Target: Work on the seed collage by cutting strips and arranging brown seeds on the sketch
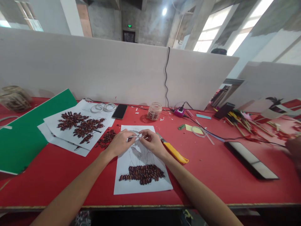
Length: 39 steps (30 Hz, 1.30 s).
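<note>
fingers [134, 137] of both hands pinch a small white strip [139, 136] over the sheet [141, 185]; a slip could scatter the glued beans [142, 173].

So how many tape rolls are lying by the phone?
2: one tape roll and a second roll side by side on the paper, left of the phone. Others may be hidden.

Bright daylight glares through the windows [237, 28] at upper right; edges bend outward, corners slightly blurred
</note>
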Tool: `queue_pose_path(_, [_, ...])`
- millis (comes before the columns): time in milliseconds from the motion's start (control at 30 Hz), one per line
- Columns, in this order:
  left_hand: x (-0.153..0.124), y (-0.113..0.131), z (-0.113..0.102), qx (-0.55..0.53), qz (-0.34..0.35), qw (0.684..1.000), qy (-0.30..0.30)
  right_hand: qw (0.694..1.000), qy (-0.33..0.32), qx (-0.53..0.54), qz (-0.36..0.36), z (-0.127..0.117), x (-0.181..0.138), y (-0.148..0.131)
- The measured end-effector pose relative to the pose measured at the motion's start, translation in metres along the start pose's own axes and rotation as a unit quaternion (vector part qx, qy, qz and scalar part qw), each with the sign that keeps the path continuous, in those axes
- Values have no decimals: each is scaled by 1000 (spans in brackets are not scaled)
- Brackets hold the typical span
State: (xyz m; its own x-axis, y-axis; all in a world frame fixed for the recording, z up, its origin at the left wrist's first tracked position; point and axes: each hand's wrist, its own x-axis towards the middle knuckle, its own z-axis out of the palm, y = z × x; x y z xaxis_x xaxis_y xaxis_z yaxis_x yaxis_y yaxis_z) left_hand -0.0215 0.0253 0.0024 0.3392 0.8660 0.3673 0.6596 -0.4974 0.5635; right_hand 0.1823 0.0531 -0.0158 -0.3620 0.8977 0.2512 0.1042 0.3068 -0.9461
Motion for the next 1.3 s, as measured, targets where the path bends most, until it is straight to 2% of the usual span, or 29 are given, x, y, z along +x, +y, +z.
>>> queue_pose_path(100, [0,-1,1,3,3,1000,-4,1000,5,-17,-3,0,1,1])
queue_pose_path(300, [-1,-6,1,68,-36,997,-11,999,7,-31,-1,-3,2,2])
queue_pose_path(567, [-2,-8,0,49,-30,997,-56,999,-15,-43,1,-5,2,1])
queue_pose_path(800, [-3,-7,-2,41,-32,995,-84,999,-5,-52,7,-9,3,2])
queue_pose_path(1067, [-1,-4,-5,25,-23,997,-69,999,0,-41,-1,-8,5,9])
queue_pose_path(1200, [-1,-9,-3,45,-33,997,-51,997,5,-72,-16,-11,5,8])
queue_pose_path(1300, [0,-9,-3,53,-10,997,-49,993,1,-110,-36,-15,3,2])
